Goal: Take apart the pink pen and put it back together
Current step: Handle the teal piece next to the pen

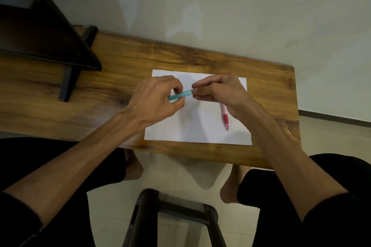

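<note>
Oddly, nearest you the slim pink pen with the red grip [225, 116] lies untouched on the white paper sheet [192, 126], partly under your right wrist, apparently whole. Above the sheet, your left hand [154, 102] has its fingers curled round a translucent teal pen barrel [180, 95], and your right hand [218, 90] pinches its other end. Judging by this, the pink pen's disassembly has not begun. Next you need to set the teal one down on the wooden table [120, 66] and pick up the pink one.
</note>
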